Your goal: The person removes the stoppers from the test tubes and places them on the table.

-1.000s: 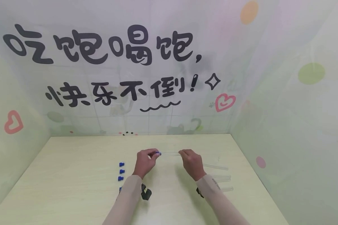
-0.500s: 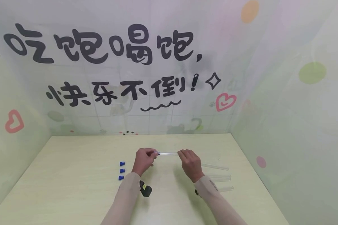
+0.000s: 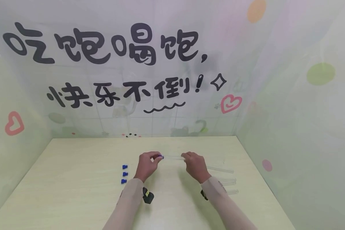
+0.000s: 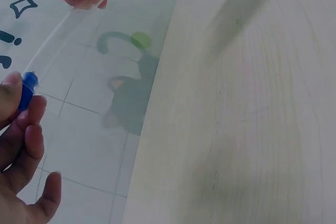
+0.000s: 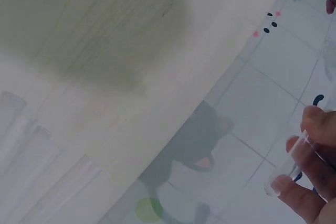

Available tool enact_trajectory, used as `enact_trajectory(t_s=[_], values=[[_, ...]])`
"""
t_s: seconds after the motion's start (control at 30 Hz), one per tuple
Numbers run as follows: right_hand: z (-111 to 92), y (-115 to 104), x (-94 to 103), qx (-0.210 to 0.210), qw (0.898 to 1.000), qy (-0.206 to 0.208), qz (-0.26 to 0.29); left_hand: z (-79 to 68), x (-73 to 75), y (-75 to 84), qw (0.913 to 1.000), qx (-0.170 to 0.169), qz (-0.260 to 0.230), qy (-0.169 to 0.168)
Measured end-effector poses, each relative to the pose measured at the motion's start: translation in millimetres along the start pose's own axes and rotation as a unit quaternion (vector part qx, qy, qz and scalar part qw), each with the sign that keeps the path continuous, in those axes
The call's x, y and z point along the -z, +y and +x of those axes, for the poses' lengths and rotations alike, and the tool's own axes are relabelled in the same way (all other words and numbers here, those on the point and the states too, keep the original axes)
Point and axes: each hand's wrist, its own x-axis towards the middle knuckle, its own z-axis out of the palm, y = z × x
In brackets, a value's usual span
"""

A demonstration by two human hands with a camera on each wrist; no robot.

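Note:
Between finger and thumb, my left hand (image 3: 147, 164) pinches a blue stopper (image 4: 29, 90), which shows at the fingertips in the head view too. A clear test tube (image 3: 172, 157) runs sideways above the table from the stopper to my right hand (image 3: 196, 164). The fingers of that hand grip the tube near its far end, and its clear end (image 5: 270, 186) pokes out past them in the right wrist view. The stopper sits right at the tube's left end; how deep it goes in, I cannot tell.
Several blue stoppers (image 3: 125, 174) stand in a column on the table (image 3: 74, 191), left of my left arm. Several clear tubes (image 3: 227, 182) lie beside my right forearm. A printed wall sheet (image 3: 149, 124) rises behind the table's back edge.
Both hands stay close to the same place, with the right hand's fingers shifting slightly on the tube. One stopper near the left sleeve has become hidden behind it.

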Motion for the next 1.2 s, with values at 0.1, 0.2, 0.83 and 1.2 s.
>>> enact_trajectory(t_s=[0.1,0.2,0.83,1.2], values=[[3.7,2.6,6.5,-0.015,0.998,-0.057,0.031,-1.7,1.4,1.6,0.9999,-0.016,0.001,0.002],[6.7,6.2,10.4,-0.027,0.992,-0.102,0.065,-3.6,2.1,2.2,0.9994,-0.033,0.003,0.005],[20.3,26.9,21.9,-0.037,0.923,-0.294,0.244,-9.1,1.4,-0.3,0.9898,-0.140,0.021,0.012],[6.9,4.3,6.3,0.007,0.990,-0.122,0.074,-8.3,3.2,-4.4,0.9991,-0.034,-0.023,0.012]])
